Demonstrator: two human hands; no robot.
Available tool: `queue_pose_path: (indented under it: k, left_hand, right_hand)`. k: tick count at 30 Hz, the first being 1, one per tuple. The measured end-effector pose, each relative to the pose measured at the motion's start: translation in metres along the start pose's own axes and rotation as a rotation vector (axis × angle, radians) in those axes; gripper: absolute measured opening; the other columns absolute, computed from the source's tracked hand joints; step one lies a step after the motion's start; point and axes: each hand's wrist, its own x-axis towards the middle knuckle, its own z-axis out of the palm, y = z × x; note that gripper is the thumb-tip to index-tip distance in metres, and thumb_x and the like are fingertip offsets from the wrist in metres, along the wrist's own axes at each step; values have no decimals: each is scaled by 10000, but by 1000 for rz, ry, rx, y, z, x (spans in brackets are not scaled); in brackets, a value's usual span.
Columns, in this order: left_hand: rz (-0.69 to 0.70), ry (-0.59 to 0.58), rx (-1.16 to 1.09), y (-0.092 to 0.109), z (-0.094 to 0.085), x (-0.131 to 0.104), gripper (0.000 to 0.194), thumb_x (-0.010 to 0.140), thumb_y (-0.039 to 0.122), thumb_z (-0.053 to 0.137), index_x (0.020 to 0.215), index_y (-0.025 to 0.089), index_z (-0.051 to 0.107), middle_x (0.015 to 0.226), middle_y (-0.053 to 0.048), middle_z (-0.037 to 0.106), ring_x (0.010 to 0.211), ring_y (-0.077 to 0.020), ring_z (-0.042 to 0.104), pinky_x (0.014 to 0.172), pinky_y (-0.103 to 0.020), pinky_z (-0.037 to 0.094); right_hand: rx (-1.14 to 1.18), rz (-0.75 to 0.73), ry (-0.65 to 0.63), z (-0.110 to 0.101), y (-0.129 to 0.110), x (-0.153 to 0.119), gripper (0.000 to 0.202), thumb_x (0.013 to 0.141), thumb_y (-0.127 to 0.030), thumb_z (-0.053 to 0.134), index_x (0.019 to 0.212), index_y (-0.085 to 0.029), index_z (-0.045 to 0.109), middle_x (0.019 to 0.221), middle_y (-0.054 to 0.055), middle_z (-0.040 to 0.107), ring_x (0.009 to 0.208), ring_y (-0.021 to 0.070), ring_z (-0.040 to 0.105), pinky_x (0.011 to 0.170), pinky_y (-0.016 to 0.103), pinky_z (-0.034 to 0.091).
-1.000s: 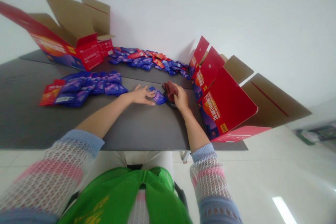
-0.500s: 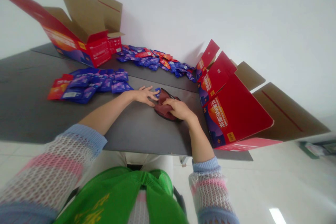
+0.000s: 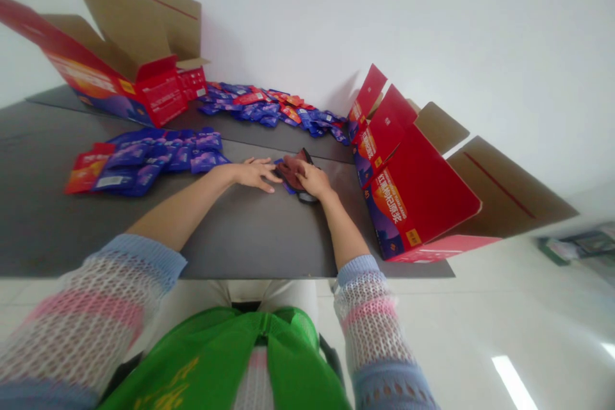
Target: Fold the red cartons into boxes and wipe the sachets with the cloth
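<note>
My right hand (image 3: 313, 179) is closed on a bunched maroon cloth (image 3: 290, 170) with a dark edge. Under the cloth lies a blue sachet (image 3: 289, 188), mostly hidden, flat on the grey table (image 3: 250, 230). My left hand (image 3: 256, 174) rests just left of the cloth, palm down with its fingers spread, its fingertips close to the sachet's left side. A black band-like piece (image 3: 307, 197) shows below my right hand.
Blue and red sachets (image 3: 154, 157) lie in overlapping rows at left. More sachets (image 3: 269, 109) are heaped along the wall. An open red carton (image 3: 163, 93) stands at back left; several open red cartons (image 3: 398, 198) line the right side.
My right hand has shifted the maroon cloth up and left, and it is now more bunched. My left hand has moved slightly left, its fingers still spread. The whole view has shifted somewhat.
</note>
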Motion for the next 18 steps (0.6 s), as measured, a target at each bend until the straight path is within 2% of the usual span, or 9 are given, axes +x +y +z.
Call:
queue_pose_path:
  k: [3,6,8,10,12,15,18]
  left_hand:
    - [-11,3,24,-2,2,0,636,809,697,557,1372,404,595,1652,-4,213,1541,-315,61,1193,-566,16]
    - [9,0,35,-2,3,-3,633,827,713,520,1377,406,590,1665,20,142,1541,-326,47,1191,-576,13]
    - [26,-11,21,-1,3,-5,633,840,718,498,1409,443,541,1667,41,104,1540,-334,25,1180,-605,3]
    - [28,-23,15,0,2,-6,635,850,711,492,1439,472,487,1666,47,91,1540,-338,7,1168,-628,-4]
    - [25,-33,18,1,0,-7,634,852,696,500,1446,476,475,1665,42,100,1539,-342,7,1162,-640,-1]
    - [15,-44,18,2,-2,-6,620,840,693,513,1405,440,549,1663,31,125,1538,-350,27,1163,-645,20]
    - [-15,-44,28,3,-3,-4,611,828,711,509,1338,397,632,1660,22,145,1538,-345,42,1178,-615,32]
  right_hand:
    - [-13,-7,-80,-4,3,1,556,942,-282,525,1492,-263,452,1510,58,505,1344,265,527,1113,423,417]
    - [36,-99,-196,-19,11,-10,514,900,-194,558,1406,-287,563,1471,36,549,1364,257,509,1161,455,351]
    - [72,-166,-274,-31,17,-21,444,878,-129,542,1260,-315,674,1329,-9,668,1312,247,560,1218,558,176]
    - [105,-188,-339,-39,20,-32,417,871,-109,530,1166,-337,717,1160,-47,748,1221,242,626,1189,665,-34]
    - [117,-167,-345,-39,17,-39,394,874,-124,536,1144,-339,725,1069,-55,772,1159,239,660,1150,697,-121]
    - [34,-120,-168,-25,2,-38,409,895,-139,507,1217,-309,693,1166,-8,748,1203,232,637,1203,635,-44]
    - [-77,-72,0,-8,-14,-30,488,920,-174,471,1381,-294,575,1340,31,661,1269,228,593,1221,513,211]
